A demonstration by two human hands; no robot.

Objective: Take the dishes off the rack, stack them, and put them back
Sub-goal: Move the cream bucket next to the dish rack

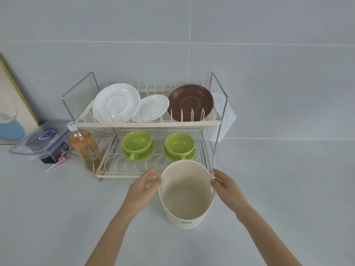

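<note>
A two-tier dish rack [148, 123] stands against the wall. Its top tier holds a large white plate [115, 101], a smaller white plate [152, 107] and a brown plate [191, 101], all on edge. On the bottom tier two green cups sit on green saucers, one left [137, 144], one right [179, 145]. In front of the rack stands a cream round tub [185, 196], empty inside. My left hand [143, 189] touches its left rim and my right hand [227, 187] its right rim, fingers partly curled.
Left of the rack are a clear bottle of orange liquid [84, 146], a lidded clear plastic box [41, 140] and a pink-tipped stick [57, 163]. A picture board [11, 100] leans on the wall at far left. Grey counter lies all around.
</note>
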